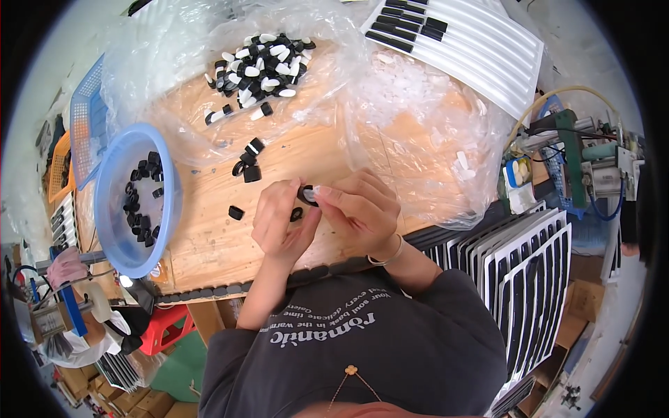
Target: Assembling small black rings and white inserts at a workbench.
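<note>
— Both hands meet over the wooden table, yes?
— Yes. The left hand and right hand pinch one small black cap between their fingertips, fingers closed on it.
— Where is it?
— Just above centre, near twelve o'clock of the left hand.
— Anything nearby?
— Loose black pieces lie at eleven o'clock. A blue bowl of black parts sits at nine, and a pile of black-and-white parts on clear plastic at twelve.
</note>
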Demonstrator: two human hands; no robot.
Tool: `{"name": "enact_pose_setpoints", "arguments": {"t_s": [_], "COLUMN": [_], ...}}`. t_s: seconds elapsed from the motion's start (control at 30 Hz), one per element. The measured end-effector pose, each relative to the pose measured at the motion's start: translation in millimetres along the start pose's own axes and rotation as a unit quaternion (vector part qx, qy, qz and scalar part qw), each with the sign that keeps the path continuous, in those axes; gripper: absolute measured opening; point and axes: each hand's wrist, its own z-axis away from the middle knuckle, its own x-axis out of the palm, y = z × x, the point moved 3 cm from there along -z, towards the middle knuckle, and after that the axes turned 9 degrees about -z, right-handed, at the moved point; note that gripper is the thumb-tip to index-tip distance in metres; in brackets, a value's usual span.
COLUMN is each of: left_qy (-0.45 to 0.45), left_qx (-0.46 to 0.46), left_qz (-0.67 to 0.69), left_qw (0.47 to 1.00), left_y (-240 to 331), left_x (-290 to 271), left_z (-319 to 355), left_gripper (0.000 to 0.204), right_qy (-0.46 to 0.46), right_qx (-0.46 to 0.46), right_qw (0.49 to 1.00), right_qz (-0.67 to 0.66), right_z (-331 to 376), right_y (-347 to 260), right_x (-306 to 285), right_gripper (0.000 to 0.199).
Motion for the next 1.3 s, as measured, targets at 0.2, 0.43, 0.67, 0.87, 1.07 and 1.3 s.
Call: {"name": "enact_pose_setpoints", "arguments": {"t_s": [0.2, 0.43, 0.67, 0.87, 1.07, 1.3], "left_qy": [0.004, 0.017, 0.029, 0.029, 0.035, 0.033], "left_qx": [0.006, 0.010, 0.040, 0.015, 0.040, 0.045], "left_qz": [-0.005, -0.019, -0.015, 0.009, -0.008, -0.026], "left_qw": [1.000, 1.000, 0.999, 0.999, 0.999, 0.998], "left_y": [0, 2, 4, 3, 5, 3], "left_x": [2, 2, 3, 2, -1, -5], "left_z": [0, 0, -2, -3, -5, -9], "left_gripper": [0.049, 0.049, 0.050, 0.050, 0.051, 0.049], "right_qy": [0.008, 0.032, 0.002, 0.001, -0.029, -0.017], "right_qx": [-0.023, -0.007, -0.024, -0.025, -0.035, 0.180], "right_qw": [0.999, 0.998, 0.993, 0.998, 0.993, 0.978], "right_qz": [0.045, 0.057, 0.112, 0.052, 0.113, -0.104], "right_z": [0, 1, -1, 2, -6, -3], "right_y": [-5, -7, -13, -9, -17, -7], "right_x": [0, -1, -4, -5, -4, -2], "right_gripper": [0.024, 0.019, 0.023, 0.025, 0.022, 0.021]}}
